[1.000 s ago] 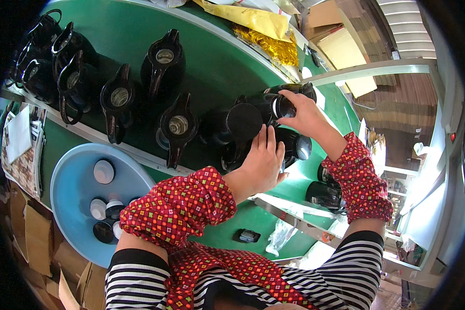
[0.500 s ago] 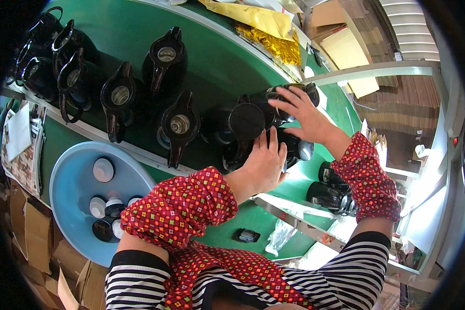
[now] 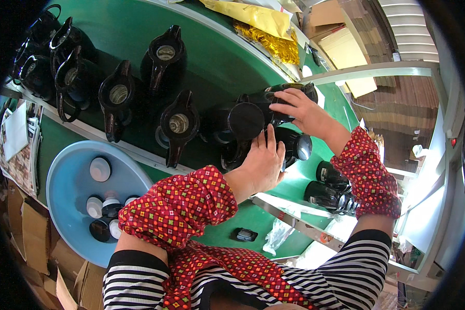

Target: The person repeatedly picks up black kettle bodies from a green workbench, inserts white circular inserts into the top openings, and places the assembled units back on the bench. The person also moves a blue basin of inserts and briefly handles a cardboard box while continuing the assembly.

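I'm gripping the tipped black jug with right hand, left hand open beneath steadying it—could slip onto neighbouring jugs.

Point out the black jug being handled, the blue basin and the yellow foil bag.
black jug [image 3: 246, 121]: head view, on its round base.
blue basin [image 3: 67, 170]: head view, on bare inner floor.
yellow foil bag [image 3: 253, 16]: head view, on its upper face.

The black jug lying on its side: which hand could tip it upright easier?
Probably the right hand: it already grips the black jug over its upper body. The left hand only presses flat by the round base, steadying it.
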Demonstrator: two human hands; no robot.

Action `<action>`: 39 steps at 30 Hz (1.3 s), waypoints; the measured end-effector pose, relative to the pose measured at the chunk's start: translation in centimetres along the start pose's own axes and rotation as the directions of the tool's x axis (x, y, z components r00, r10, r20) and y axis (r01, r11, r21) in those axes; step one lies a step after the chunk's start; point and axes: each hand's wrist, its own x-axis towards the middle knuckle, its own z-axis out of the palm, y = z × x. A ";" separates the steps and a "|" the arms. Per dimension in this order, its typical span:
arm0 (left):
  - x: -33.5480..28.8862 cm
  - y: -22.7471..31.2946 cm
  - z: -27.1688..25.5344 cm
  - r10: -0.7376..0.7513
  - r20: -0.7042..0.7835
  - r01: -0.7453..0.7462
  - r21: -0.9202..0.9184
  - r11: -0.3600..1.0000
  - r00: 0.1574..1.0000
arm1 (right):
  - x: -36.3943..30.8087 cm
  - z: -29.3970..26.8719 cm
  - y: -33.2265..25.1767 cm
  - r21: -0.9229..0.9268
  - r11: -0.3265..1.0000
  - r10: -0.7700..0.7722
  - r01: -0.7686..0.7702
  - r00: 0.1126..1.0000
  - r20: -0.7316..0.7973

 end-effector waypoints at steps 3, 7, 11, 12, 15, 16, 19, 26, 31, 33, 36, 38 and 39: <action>0.0 0.1 -0.2 -0.001 0.012 0.001 0.009 1.000 1.000 | -0.3 -0.3 0.1 0.112 0.992 0.069 -0.066 0.997 -0.022; 0.1 0.0 0.1 -0.002 0.007 0.002 0.011 1.000 1.000 | 2.5 -2.2 -2.1 0.055 0.746 0.649 -0.664 0.744 0.159; 0.1 0.2 0.3 0.008 0.001 -0.008 -0.003 1.000 1.000 | 1.0 -0.8 -1.2 -0.005 0.987 0.163 -0.163 0.986 -0.041; 0.1 0.4 0.3 0.008 0.007 -0.008 -0.011 1.000 1.000 | 0.9 -1.0 -1.2 -0.016 0.920 0.388 -0.390 0.908 0.158; 0.2 0.2 0.1 -0.004 0.014 0.004 -0.013 1.000 1.000 | 2.6 -2.4 -2.0 0.010 0.682 0.703 -0.731 0.659 0.269; 0.2 0.1 0.2 -0.002 0.010 0.003 -0.010 1.000 1.000 | 2.9 -2.5 -2.0 0.007 0.573 0.779 -0.819 0.548 0.305; 0.3 0.3 0.4 -0.011 0.001 0.011 -0.015 1.000 1.000 | 0.4 -0.4 -0.5 -0.008 0.958 0.288 -0.288 0.957 0.021; 0.4 0.4 0.4 -0.011 0.020 0.011 0.003 1.000 1.000 | 0.3 -1.2 -0.7 0.094 0.873 0.462 -0.478 0.874 0.151; 0.5 0.6 0.5 -0.012 0.019 0.012 0.001 1.000 1.000 | -0.1 -1.2 -0.9 0.069 0.912 0.381 -0.404 0.898 0.218; 0.3 0.7 0.4 -0.017 0.020 0.016 0.006 1.000 1.000 | 0.3 -1.1 -1.0 0.068 0.899 0.411 -0.433 0.886 0.214; 0.2 0.8 0.4 -0.021 0.005 0.021 0.019 1.000 1.000 | -0.1 0.4 -0.2 0.143 0.881 0.437 -0.452 0.891 0.125; 0.2 0.8 0.3 -0.030 0.025 0.029 0.019 0.999 0.999 | 0.1 0.3 -0.8 0.173 0.839 0.506 -0.515 0.857 0.095; 0.2 0.8 0.2 -0.033 0.036 0.033 0.019 0.999 0.999 | 0.4 0.3 -1.2 0.167 0.797 0.571 -0.580 0.814 0.107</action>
